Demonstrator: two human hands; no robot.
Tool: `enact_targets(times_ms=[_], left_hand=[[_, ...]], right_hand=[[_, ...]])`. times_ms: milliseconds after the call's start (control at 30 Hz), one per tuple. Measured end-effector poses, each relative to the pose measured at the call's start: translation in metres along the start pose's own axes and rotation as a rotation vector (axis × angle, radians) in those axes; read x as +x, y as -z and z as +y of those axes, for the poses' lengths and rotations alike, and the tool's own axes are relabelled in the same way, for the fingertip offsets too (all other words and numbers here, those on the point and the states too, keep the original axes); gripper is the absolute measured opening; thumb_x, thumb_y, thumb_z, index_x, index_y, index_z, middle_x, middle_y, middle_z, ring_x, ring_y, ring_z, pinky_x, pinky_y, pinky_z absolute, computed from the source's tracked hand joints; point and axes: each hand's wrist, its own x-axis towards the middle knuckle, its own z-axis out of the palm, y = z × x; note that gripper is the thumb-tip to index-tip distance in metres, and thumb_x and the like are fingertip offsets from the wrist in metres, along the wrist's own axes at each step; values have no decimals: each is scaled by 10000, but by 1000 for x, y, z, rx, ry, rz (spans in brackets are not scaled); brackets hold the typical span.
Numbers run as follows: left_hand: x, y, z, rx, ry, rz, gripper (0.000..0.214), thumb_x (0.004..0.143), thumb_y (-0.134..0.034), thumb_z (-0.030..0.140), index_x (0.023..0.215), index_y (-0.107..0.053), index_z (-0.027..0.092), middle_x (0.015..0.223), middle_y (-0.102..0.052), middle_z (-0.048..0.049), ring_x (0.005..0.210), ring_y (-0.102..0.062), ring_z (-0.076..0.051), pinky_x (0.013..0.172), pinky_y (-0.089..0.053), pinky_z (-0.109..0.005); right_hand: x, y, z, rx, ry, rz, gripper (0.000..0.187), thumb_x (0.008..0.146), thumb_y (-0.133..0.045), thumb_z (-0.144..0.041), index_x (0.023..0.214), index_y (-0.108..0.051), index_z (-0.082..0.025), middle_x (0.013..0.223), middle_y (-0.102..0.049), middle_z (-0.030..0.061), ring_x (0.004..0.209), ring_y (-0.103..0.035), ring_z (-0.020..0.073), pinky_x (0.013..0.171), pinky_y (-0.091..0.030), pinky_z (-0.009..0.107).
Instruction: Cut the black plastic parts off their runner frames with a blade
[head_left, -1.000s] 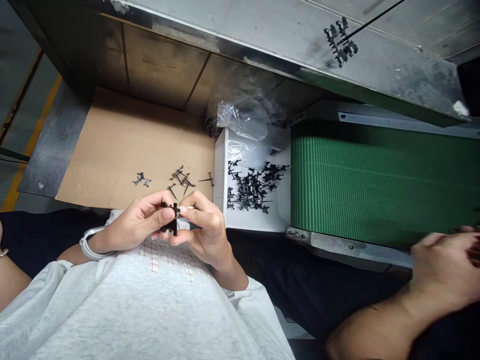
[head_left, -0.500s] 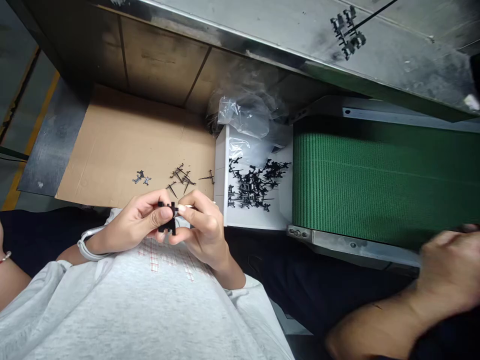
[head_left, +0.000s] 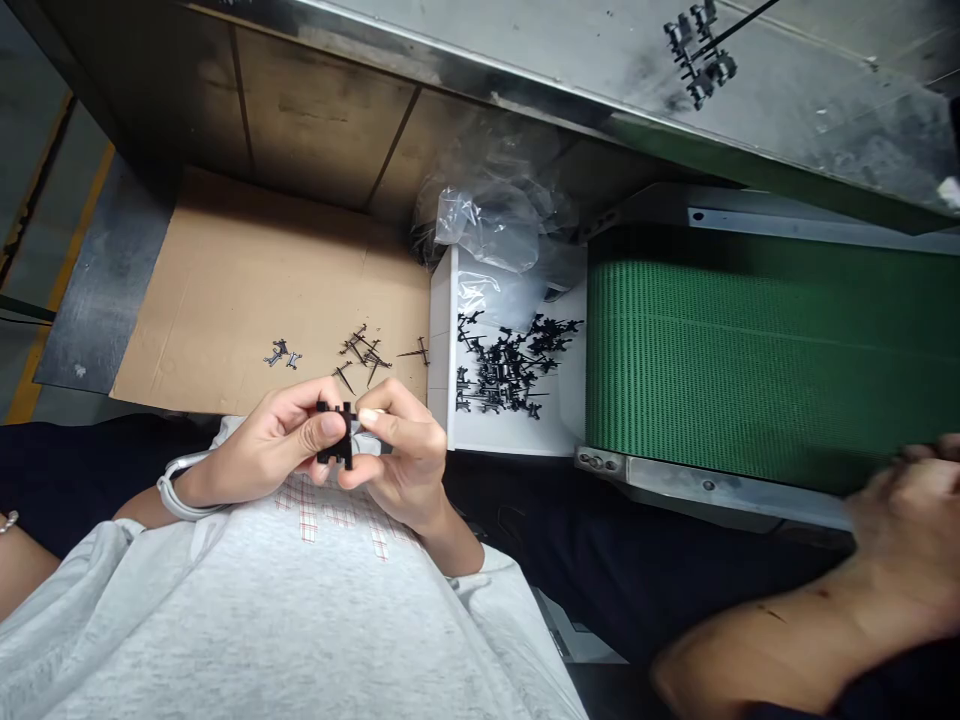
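My left hand point(head_left: 281, 440) and my right hand point(head_left: 401, 455) meet close to my chest, both pinching one small black plastic part point(head_left: 337, 435) with short prongs. The left thumb presses its left side; the right fingers hold its right side along with a thin pale piece I cannot make out. Just beyond my hands, several loose black sprue bits point(head_left: 364, 352) lie on a cardboard sheet point(head_left: 225, 270). A white tray point(head_left: 442, 330) to the right holds a pile of black parts point(head_left: 506, 365).
A green conveyor belt point(head_left: 750, 360) runs right of the tray, with a metal rail along its near edge. Crumpled clear plastic bags point(head_left: 495, 225) lie behind the tray. Another person's hand and forearm point(head_left: 862, 570) rest at the lower right. A black part cluster point(head_left: 701, 50) sits on the metal surface.
My hands have kept the black part in nearly the same place, with only slight finger shifts. The other person's hand at the right has moved a little along the belt's edge.
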Motion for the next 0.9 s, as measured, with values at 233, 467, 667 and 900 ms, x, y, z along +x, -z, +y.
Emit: enact_targets(times_ms=[233,467,667,900], left_hand=[[0,-1,3,9,9,-11,377,897,-625,495,750,-500,171,613,-499,60,428,-392,-15,416,-362,-112],[0,-1,3,20,-16,-11,352,921,-606,461,749,-496,175,579,-465,75,444,-416,-15,449,-383,-94],[-1,0,3,12,6,-16,345,918,-609,467,764,-506,175,617,-508,67,453,-424,-11,457,-388,-98],[0,0,3,10,8,-4,369,904,-618,494,760,-506,173,611,-538,56,435,-406,-21,438,-376,-125]], right_hand=[[0,0,1,-10,13,-13,501,940,-517,-533,1403,-418,-368,743,-495,-49,610,-510,122,526,-384,274],[2,1,0,-51,36,-13,445,961,-500,-500,1371,-442,-338,750,-481,-45,593,-466,113,508,-356,262],[2,3,-3,-145,8,-39,400,977,-492,-477,1351,-412,-358,751,-466,-43,570,-404,116,518,-330,261],[2,3,-6,-181,26,-27,306,1004,-475,-366,1304,-438,-316,732,-481,-42,556,-416,113,516,-328,257]])
